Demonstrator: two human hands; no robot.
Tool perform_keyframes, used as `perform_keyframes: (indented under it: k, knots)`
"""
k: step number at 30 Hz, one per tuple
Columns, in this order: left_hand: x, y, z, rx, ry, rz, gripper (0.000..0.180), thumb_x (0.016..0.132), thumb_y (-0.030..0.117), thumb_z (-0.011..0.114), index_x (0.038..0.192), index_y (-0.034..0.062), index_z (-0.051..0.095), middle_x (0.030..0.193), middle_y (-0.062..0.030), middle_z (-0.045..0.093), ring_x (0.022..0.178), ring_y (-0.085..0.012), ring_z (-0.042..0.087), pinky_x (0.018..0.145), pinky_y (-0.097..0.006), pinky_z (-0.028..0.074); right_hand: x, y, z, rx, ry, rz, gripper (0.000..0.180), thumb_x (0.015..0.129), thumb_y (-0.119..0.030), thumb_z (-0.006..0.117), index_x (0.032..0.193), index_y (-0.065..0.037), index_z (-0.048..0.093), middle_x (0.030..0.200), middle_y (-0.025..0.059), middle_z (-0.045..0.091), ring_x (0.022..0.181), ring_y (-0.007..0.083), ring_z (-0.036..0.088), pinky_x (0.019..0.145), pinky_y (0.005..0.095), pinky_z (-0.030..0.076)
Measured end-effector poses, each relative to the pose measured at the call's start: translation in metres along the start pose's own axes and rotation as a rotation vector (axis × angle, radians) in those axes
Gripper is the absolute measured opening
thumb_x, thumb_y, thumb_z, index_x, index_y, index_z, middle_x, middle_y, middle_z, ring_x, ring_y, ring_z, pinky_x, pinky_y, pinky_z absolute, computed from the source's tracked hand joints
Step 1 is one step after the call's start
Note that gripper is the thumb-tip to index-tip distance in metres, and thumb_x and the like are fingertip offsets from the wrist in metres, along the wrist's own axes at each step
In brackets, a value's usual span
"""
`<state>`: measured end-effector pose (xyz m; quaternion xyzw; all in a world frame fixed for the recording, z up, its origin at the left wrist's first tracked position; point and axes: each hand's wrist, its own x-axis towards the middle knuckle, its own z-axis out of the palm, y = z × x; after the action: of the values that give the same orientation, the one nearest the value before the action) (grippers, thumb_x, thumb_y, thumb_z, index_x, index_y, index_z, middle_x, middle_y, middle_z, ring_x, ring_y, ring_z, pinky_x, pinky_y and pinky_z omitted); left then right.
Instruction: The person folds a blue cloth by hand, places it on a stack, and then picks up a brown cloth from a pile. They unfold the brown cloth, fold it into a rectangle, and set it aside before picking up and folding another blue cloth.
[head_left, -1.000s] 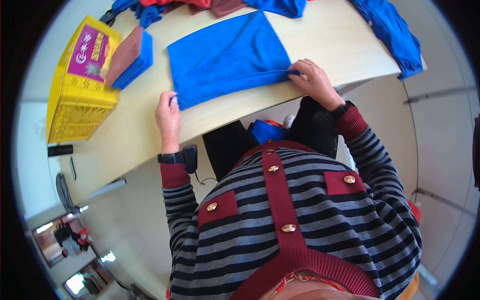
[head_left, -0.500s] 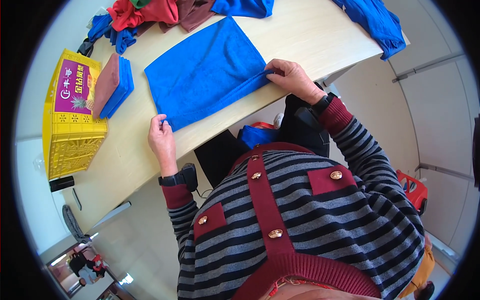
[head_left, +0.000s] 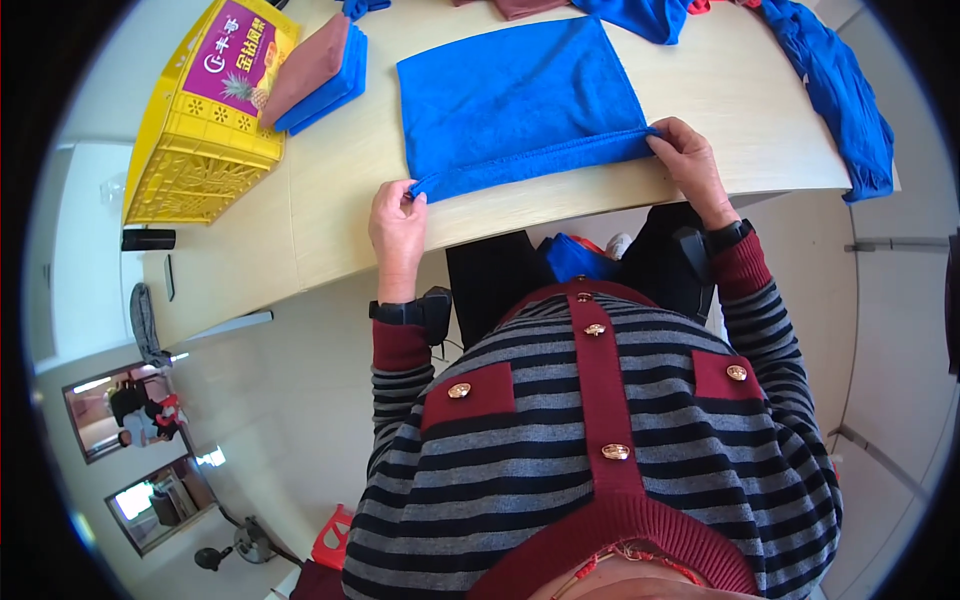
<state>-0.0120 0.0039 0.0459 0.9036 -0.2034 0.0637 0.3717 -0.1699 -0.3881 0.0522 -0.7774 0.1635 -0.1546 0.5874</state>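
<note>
At the near edge of the counter my left hand has its grip pinched on the near left corner of the blue cloth, and my right hand is clenched on the near right corner. Between both grips the near edge of the cloth is lifted in a small fold; the rest lies flat beyond my fingers. Farther left of my left grip, a brown and blue folded pile lies against a yellow crate.
</note>
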Motion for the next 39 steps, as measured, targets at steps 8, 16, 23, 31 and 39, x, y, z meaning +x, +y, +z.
perform_keyframes:
  k: [8, 16, 23, 31, 39]
  knots:
    - [0.049, 0.029, -0.050, -0.564, -0.029, -0.073, 0.013, 0.091, 0.006, 0.068, 0.103, 0.0020, 0.067, 0.082, 0.0013, 0.061, 0.075, -0.0067, 0.053, 0.069, -0.020, 0.042, 0.039, -0.054, -0.029, -0.037, -0.035, -0.152, 0.015, 0.097, -0.010, 0.063, 0.109, -0.001, 0.066, 0.086, -0.0022, 0.060, 0.076, 0.0058, 0.055, 0.071, 0.0200, 0.046]
    - [0.138, 0.127, -0.167, -0.839, -0.040, 0.212, 0.013, 0.095, 0.015, 0.068, 0.104, 0.0039, 0.069, 0.084, 0.0044, 0.062, 0.072, -0.0033, 0.051, 0.065, -0.019, 0.039, 0.102, -0.220, -0.072, -0.057, 0.251, -0.472, 0.008, 0.094, -0.007, 0.060, 0.097, -0.002, 0.065, 0.082, -0.0019, 0.060, 0.074, 0.0066, 0.054, 0.066, 0.0210, 0.045]
    - [0.147, 0.152, -0.196, -0.902, -0.025, 0.296, 0.015, 0.095, 0.016, 0.069, 0.103, 0.0041, 0.068, 0.078, 0.0038, 0.060, 0.067, -0.0029, 0.050, 0.062, -0.019, 0.037, 0.104, -0.270, -0.087, -0.009, 0.071, -0.590, 0.009, 0.094, -0.011, 0.063, 0.098, -0.003, 0.066, 0.083, -0.0032, 0.060, 0.073, 0.0062, 0.053, 0.066, 0.0210, 0.044]
    - [0.192, 0.127, -0.177, -0.682, -0.148, 0.171, 0.016, 0.096, 0.016, 0.067, 0.107, 0.0033, 0.066, 0.073, 0.0036, 0.059, 0.064, -0.0039, 0.052, 0.061, -0.020, 0.038, 0.167, -0.231, -0.084, -0.149, -0.024, -0.490, 0.013, 0.092, -0.009, 0.064, 0.102, -0.001, 0.068, 0.080, -0.0015, 0.060, 0.073, 0.0084, 0.054, 0.067, 0.0232, 0.046]
    - [0.155, 0.116, -0.159, -0.537, 0.025, 0.279, 0.019, 0.098, 0.015, 0.062, 0.112, 0.0031, 0.065, 0.086, 0.0005, 0.065, 0.078, -0.0055, 0.061, 0.069, -0.021, 0.044, 0.119, -0.221, -0.077, -0.102, 0.000, -0.662, 0.015, 0.092, -0.011, 0.070, 0.104, -0.001, 0.069, 0.087, -0.0003, 0.063, 0.084, 0.0092, 0.058, 0.077, 0.0253, 0.050]
